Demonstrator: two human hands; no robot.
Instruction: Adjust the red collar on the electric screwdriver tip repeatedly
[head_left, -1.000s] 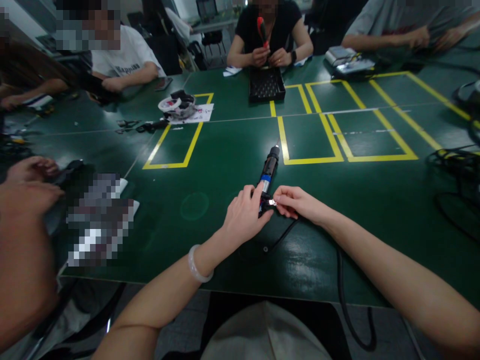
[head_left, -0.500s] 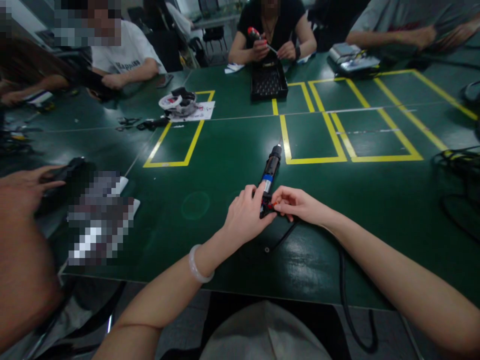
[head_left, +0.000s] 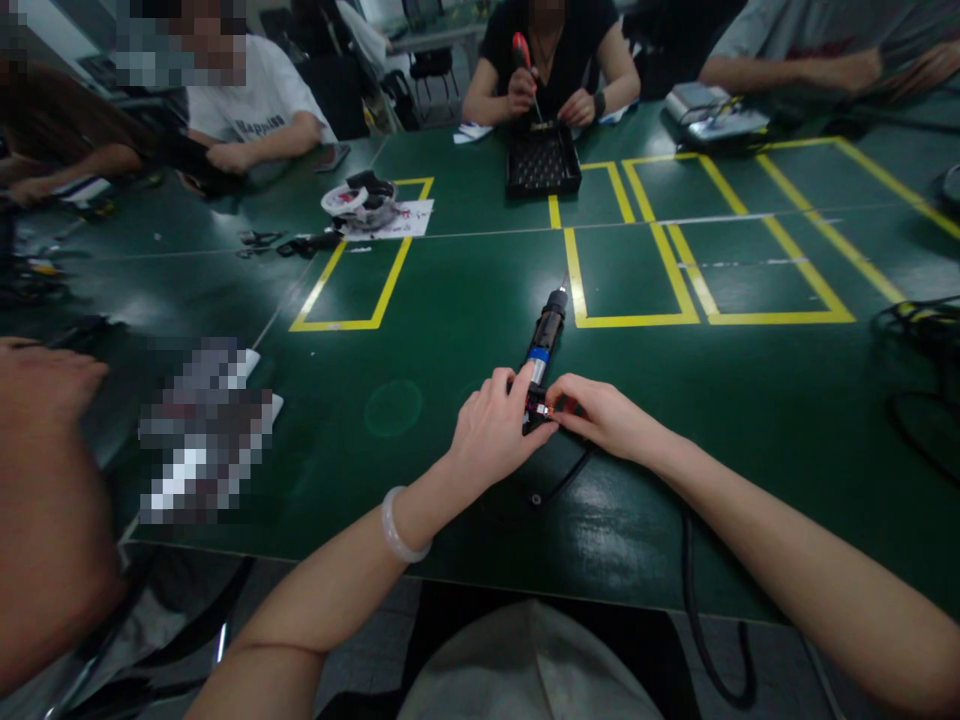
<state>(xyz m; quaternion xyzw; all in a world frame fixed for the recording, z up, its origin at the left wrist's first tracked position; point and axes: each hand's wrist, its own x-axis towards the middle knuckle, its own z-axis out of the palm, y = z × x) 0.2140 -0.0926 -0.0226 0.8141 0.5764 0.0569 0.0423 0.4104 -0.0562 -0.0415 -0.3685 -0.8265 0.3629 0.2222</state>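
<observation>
The table [head_left: 330, 480] is finished in smooth, glossy green, and light is mirrored in it. Strips of yellow tape [head_left: 637, 321] are laid flat on it, duller in sheen. The black tool [head_left: 551, 322] is cased in what looks like plastic, ringed by a shiny silver, metal-looking band [head_left: 537, 372]. The material of the small bright piece [head_left: 542, 409] cannot be told. A smooth, polished finish is shown by the pale bracelet [head_left: 391, 522]; matt cloth is seen in the grey garment [head_left: 525, 670].

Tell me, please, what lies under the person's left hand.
The near end of the black tool is partly under the left hand; whatever else the hand covers cannot be seen.
</observation>
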